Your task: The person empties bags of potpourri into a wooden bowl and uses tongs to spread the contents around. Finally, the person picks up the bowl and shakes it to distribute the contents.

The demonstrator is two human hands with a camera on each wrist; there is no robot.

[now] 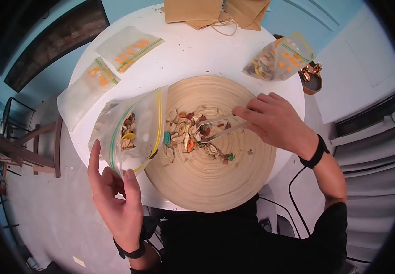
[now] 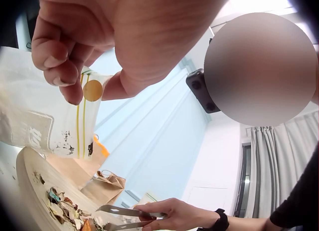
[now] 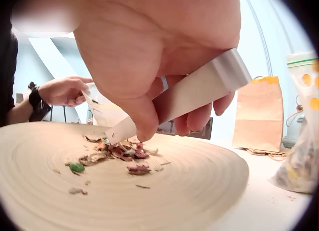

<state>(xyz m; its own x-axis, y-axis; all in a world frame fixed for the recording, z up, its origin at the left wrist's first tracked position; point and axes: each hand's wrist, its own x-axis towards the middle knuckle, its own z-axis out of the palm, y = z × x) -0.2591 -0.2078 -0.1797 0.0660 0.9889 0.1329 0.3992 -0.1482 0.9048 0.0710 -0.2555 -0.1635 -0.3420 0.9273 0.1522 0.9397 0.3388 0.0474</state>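
My left hand (image 1: pixel 117 205) pinches the rim of a clear zip bag (image 1: pixel 145 107) between thumb and fingers. The bag stands open at the left edge of a round wooden plate (image 1: pixel 197 189), with dried petals inside it. A pair of metal tongs (image 1: pixel 227 131) is held in my right hand (image 1: pixel 282 121), thumb on one arm and fingers on the other. Their tips reach into a loose pile of potpourri (image 1: pixel 179 132), dried petals with green, red and orange pieces, on the plate. In the right wrist view, the near arm of the tongs (image 3: pixel 199 86) hides part of the pile.
Two flat zip bags (image 1: pixel 88 93) with orange print lie at the table's left. A filled zip bag (image 1: pixel 277 59) stands at the back right, beside a brown bowl (image 1: pixel 313 84) of shiny copper-coloured things. Brown paper bags (image 1: pixel 193 11) lie at the far edge of the white table (image 1: pixel 179 55).
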